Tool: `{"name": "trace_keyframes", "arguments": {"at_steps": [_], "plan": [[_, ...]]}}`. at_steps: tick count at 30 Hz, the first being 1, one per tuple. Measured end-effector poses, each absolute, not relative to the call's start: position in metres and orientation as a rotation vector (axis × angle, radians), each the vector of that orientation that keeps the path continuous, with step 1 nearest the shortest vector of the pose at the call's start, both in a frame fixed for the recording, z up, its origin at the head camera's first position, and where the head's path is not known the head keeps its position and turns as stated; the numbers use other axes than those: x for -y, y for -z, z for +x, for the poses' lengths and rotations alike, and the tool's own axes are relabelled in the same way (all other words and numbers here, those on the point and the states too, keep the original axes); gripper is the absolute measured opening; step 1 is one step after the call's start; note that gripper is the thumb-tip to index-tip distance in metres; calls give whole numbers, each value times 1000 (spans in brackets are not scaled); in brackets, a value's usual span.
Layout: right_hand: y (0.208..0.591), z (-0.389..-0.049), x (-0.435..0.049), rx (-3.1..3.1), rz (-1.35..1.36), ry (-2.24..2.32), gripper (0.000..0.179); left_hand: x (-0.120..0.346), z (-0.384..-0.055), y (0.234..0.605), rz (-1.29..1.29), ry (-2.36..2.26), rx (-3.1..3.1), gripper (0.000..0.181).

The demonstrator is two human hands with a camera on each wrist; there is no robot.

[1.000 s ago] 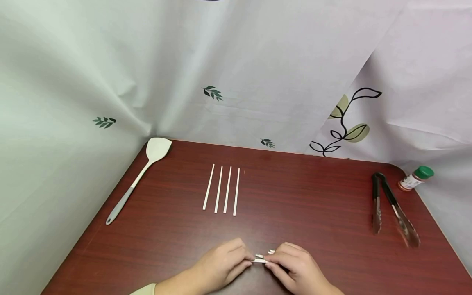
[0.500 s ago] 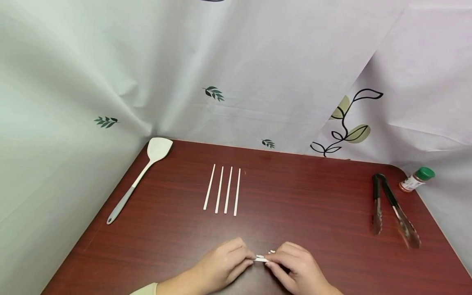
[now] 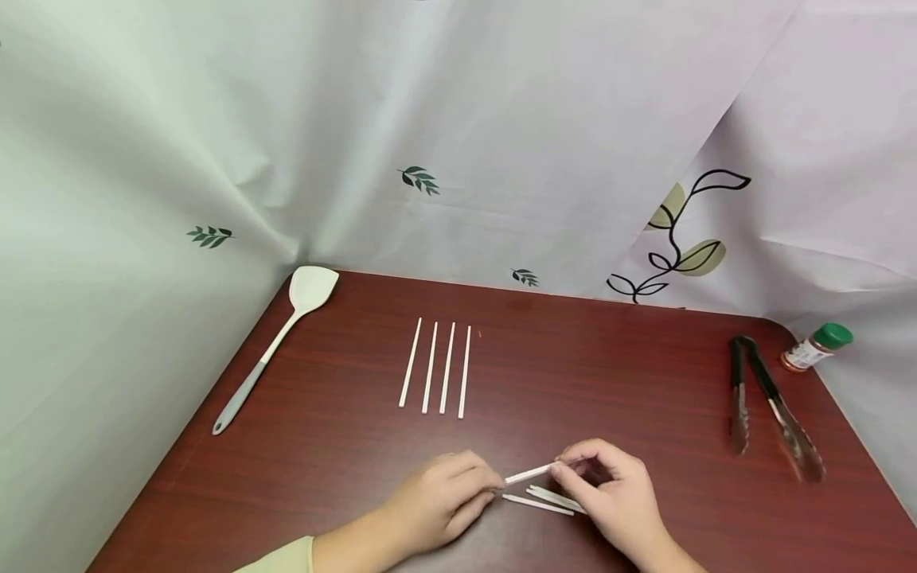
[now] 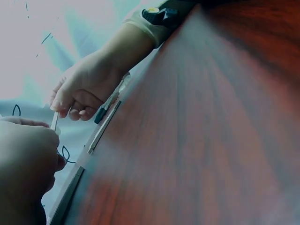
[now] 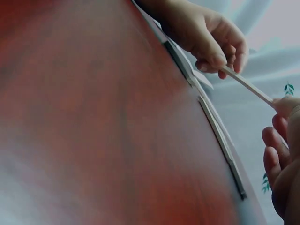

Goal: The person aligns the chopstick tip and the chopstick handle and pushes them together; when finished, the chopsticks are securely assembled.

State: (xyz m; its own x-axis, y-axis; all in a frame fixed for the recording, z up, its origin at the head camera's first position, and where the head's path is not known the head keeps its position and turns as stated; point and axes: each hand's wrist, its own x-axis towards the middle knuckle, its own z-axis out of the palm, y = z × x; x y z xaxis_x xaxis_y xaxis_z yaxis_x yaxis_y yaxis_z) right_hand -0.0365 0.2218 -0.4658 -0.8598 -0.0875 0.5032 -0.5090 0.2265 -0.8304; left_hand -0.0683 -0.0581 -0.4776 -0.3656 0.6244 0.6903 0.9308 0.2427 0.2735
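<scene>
Between my hands, just over the wooden table, a thin white stick (image 3: 532, 474) slants up toward the right. My right hand (image 3: 618, 495) pinches its upper right end between thumb and fingertips. At the lower left end it meets the thumb and fingertips of my left hand (image 3: 446, 497), which pinch it, as the stick (image 5: 248, 86) also shows in the right wrist view. Under the right hand, loose white sticks (image 3: 539, 505) lie on the table, their right ends partly hidden. Farther back several long white sticks (image 3: 447, 370) lie side by side.
A white spatula (image 3: 275, 338) with a grey handle lies at the left edge of the table (image 3: 609, 374). At the right are black-handled metal tongs (image 3: 772, 394) and a green-capped spice jar (image 3: 817, 347). A patterned curtain (image 3: 458, 119) hangs along the back.
My right hand has moved up and right, pulling apart from the left hand, with one stick raised between them. More of the loose sticks beneath now shows. The long sticks stay put.
</scene>
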Motion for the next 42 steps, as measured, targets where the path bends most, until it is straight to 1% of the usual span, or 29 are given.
{"name": "trace_keyframes", "arguments": {"at_steps": [3, 5, 8, 11, 15, 17, 21, 26, 29, 35, 42], "plan": [[460, -42, -222, 2173, 400, -1786, 29, 57, -73, 478, -1498, 887, 2019, 26], [456, -49, -221, 2142, 363, -1861, 28, 57, -76, 478, -1560, 857, 1977, 32], [451, -62, -216, 2100, 376, -1950, 35, 58, -78, 478, -1650, 807, 1941, 42], [447, -74, -212, 2107, 403, -1952, 44, 58, -81, 477, -1691, 778, 1930, 48], [442, -90, -206, 2178, 384, -1918, 58, 56, -89, 475, -1644, 768, 1910, 47], [437, -100, -205, 2241, 366, -1909, 58, 55, -96, 473, -1599, 766, 1911, 47], [430, -127, -204, 2423, 316, -1884, 53, 51, -111, 472, -1501, 762, 1994, 48], [432, -160, -202, 2656, 261, -1903, 60, 49, -127, 476, -1397, 747, 2137, 53], [433, -174, -198, 2779, 302, -1735, 64, 50, -133, 478, -1348, 737, 2204, 53], [431, -193, -185, 2956, 491, -1125, 68, 53, -139, 478, -1288, 701, 2369, 52], [434, -199, -168, 3117, 526, -863, 77, 54, -138, 479, -1237, 651, 2447, 53]]}}
